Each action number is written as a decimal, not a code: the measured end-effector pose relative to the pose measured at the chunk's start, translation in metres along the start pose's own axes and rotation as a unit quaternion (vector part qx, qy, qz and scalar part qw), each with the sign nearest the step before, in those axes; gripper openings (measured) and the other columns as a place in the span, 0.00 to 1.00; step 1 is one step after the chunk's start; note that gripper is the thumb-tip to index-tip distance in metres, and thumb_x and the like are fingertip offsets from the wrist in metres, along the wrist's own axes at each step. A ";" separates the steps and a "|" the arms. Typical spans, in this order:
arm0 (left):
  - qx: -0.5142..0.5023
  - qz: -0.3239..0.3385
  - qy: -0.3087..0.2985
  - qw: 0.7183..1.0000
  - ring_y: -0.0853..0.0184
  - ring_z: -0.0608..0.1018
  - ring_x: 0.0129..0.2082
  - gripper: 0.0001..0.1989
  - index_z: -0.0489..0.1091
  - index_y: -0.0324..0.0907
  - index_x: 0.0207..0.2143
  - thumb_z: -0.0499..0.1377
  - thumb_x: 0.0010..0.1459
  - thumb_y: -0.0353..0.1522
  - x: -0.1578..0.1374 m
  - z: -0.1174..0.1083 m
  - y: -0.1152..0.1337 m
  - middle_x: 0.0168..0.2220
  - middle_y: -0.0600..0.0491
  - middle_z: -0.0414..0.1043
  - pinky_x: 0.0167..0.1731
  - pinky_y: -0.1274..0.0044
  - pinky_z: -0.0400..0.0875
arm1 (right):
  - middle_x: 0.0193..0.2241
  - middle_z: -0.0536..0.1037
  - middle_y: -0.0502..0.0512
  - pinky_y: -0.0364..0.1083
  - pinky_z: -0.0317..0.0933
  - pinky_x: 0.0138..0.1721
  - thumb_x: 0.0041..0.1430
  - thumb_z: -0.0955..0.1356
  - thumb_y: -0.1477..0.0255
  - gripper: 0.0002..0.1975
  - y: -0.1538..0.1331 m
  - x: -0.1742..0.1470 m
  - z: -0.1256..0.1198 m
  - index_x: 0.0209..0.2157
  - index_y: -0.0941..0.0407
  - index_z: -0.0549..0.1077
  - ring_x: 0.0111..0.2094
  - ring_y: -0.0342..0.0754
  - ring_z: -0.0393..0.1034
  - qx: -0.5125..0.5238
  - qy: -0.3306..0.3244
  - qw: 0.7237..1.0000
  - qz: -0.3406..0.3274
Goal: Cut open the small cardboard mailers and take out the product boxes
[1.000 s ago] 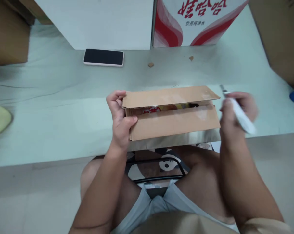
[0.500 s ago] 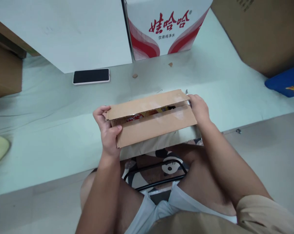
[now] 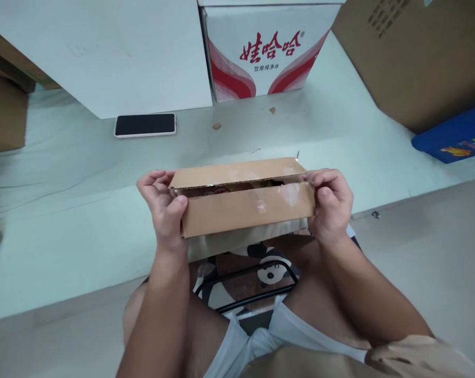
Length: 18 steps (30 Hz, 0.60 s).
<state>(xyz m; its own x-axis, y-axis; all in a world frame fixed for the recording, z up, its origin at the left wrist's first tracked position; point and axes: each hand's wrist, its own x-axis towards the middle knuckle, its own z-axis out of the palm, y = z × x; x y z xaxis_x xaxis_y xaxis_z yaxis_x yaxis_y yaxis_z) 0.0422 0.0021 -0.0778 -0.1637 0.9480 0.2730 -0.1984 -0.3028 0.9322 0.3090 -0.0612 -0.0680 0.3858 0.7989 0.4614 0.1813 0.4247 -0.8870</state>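
Note:
A brown cardboard box point(image 3: 248, 209) is between my two hands at the table's near edge. Its two long flaps leave a gap, through which colourful packaging point(image 3: 221, 191) partly shows. My left hand point(image 3: 164, 207) grips the left end, thumb on the near flap and fingers behind. At the right end my right hand point(image 3: 331, 202) is closed on the box, its thumb by the near flap's corner. A thin pointed bit of something shiny sticks up behind the far right corner; I cannot tell what it is.
Behind the box lies a phone point(image 3: 145, 125) on the pale green table point(image 3: 331, 142). At the back stand a white panel point(image 3: 143, 58) and a red-and-white water carton point(image 3: 268, 63). A large brown carton point(image 3: 414, 63) and a blue package point(image 3: 453, 136) are at right. Small cardboard scraps point(image 3: 217, 126) lie mid-table.
My right hand has shifted its hold, its thumb now showing on the near side of the box's right end. The near flap has tilted up and the gap looks narrower.

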 end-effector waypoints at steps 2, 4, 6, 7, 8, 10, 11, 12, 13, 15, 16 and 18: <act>0.031 0.068 0.045 0.996 0.64 0.74 0.39 0.17 0.65 0.49 0.36 0.67 0.49 0.43 0.002 0.001 0.003 0.36 0.54 0.67 0.43 0.69 0.71 | 0.28 0.74 0.50 0.49 0.64 0.43 0.64 0.69 0.56 0.16 -0.005 -0.003 0.005 0.28 0.52 0.71 0.34 0.47 0.70 0.021 -0.009 0.999 -0.033; 0.074 0.101 0.077 0.989 0.66 0.72 0.33 0.14 0.65 0.47 0.30 0.66 0.53 0.43 0.002 0.003 0.008 0.31 0.56 0.67 0.38 0.70 0.71 | 0.24 0.75 0.49 0.52 0.65 0.47 0.68 0.65 0.57 0.19 -0.008 -0.003 0.007 0.25 0.52 0.71 0.31 0.47 0.71 0.040 -0.041 0.997 -0.044; 0.103 0.102 0.073 0.987 0.68 0.71 0.28 0.14 0.66 0.46 0.25 0.64 0.56 0.42 0.002 0.004 0.014 0.26 0.57 0.68 0.32 0.71 0.69 | 0.18 0.73 0.49 0.55 0.65 0.52 0.72 0.59 0.57 0.27 -0.010 -0.001 0.006 0.21 0.51 0.72 0.32 0.48 0.74 0.071 -0.097 0.992 -0.034; 0.112 0.111 0.063 0.985 0.69 0.72 0.26 0.15 0.66 0.45 0.23 0.64 0.57 0.41 0.002 0.005 0.017 0.25 0.58 0.69 0.31 0.70 0.68 | 0.16 0.72 0.49 0.55 0.65 0.54 0.73 0.56 0.57 0.31 -0.010 0.000 0.005 0.18 0.51 0.71 0.34 0.49 0.76 0.088 -0.128 0.987 -0.027; 0.121 0.130 0.053 0.983 0.68 0.73 0.26 0.16 0.67 0.45 0.22 0.64 0.58 0.41 0.001 0.005 0.020 0.23 0.58 0.69 0.32 0.70 0.69 | 0.13 0.70 0.49 0.55 0.64 0.56 0.74 0.54 0.56 0.34 -0.011 0.002 0.003 0.15 0.51 0.69 0.36 0.50 0.77 0.101 -0.158 0.982 -0.022; 0.150 0.173 0.023 0.973 0.66 0.78 0.30 0.15 0.71 0.46 0.22 0.65 0.59 0.41 0.002 0.002 0.025 0.23 0.58 0.72 0.38 0.67 0.72 | 0.11 0.68 0.49 0.54 0.64 0.57 0.74 0.55 0.55 0.36 -0.011 0.005 0.000 0.12 0.51 0.66 0.38 0.50 0.78 0.104 -0.204 0.973 -0.027; 0.171 0.184 -0.004 0.968 0.64 0.80 0.34 0.14 0.74 0.47 0.23 0.65 0.60 0.41 0.002 0.000 0.027 0.25 0.57 0.75 0.41 0.65 0.74 | 0.11 0.69 0.48 0.54 0.63 0.58 0.74 0.57 0.55 0.35 -0.010 0.007 -0.001 0.12 0.51 0.66 0.38 0.49 0.78 0.095 -0.217 0.971 -0.038; 0.190 0.190 -0.037 0.962 0.62 0.82 0.39 0.12 0.77 0.48 0.25 0.64 0.61 0.41 0.003 -0.003 0.029 0.29 0.56 0.78 0.45 0.64 0.74 | 0.12 0.71 0.47 0.54 0.63 0.57 0.73 0.60 0.56 0.32 -0.010 0.009 -0.002 0.14 0.51 0.68 0.36 0.49 0.78 0.084 -0.227 0.969 -0.055; 0.211 0.187 -0.083 0.956 0.60 0.82 0.44 0.11 0.79 0.49 0.28 0.63 0.62 0.41 0.003 -0.006 0.032 0.35 0.54 0.80 0.48 0.63 0.75 | 0.16 0.75 0.47 0.53 0.64 0.56 0.72 0.62 0.57 0.29 -0.008 0.011 -0.003 0.17 0.50 0.72 0.35 0.48 0.77 0.071 -0.238 0.966 -0.073; 0.244 0.170 -0.188 0.936 0.57 0.79 0.53 0.12 0.83 0.52 0.35 0.61 0.65 0.44 0.006 -0.012 0.037 0.48 0.51 0.79 0.53 0.62 0.74 | 0.28 0.82 0.49 0.54 0.64 0.54 0.72 0.61 0.57 0.23 -0.006 0.014 -0.004 0.28 0.49 0.80 0.37 0.49 0.76 0.034 -0.264 0.958 -0.111; 0.255 0.166 -0.234 0.923 0.55 0.78 0.55 0.14 0.83 0.53 0.37 0.59 0.65 0.45 0.007 -0.015 0.039 0.52 0.50 0.77 0.56 0.61 0.74 | 0.36 0.84 0.50 0.55 0.64 0.55 0.72 0.59 0.56 0.23 -0.005 0.015 -0.005 0.35 0.47 0.83 0.41 0.50 0.75 0.007 -0.278 0.952 -0.130; 0.274 0.161 -0.298 0.900 0.52 0.75 0.58 0.18 0.84 0.53 0.39 0.55 0.66 0.47 0.009 -0.021 0.042 0.57 0.48 0.73 0.60 0.57 0.71 | 0.49 0.81 0.52 0.59 0.59 0.60 0.73 0.54 0.54 0.28 -0.004 0.016 -0.009 0.46 0.45 0.83 0.52 0.54 0.70 -0.056 -0.304 0.937 -0.164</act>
<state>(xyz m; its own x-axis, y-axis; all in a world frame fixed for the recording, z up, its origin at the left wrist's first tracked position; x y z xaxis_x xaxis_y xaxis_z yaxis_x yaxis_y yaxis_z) 0.0119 -0.0040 -0.0409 0.4517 0.7535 0.4776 0.3003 -0.6326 0.7139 0.3228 -0.0540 -0.0567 -0.2866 0.7431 0.6047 0.3069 0.6691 -0.6768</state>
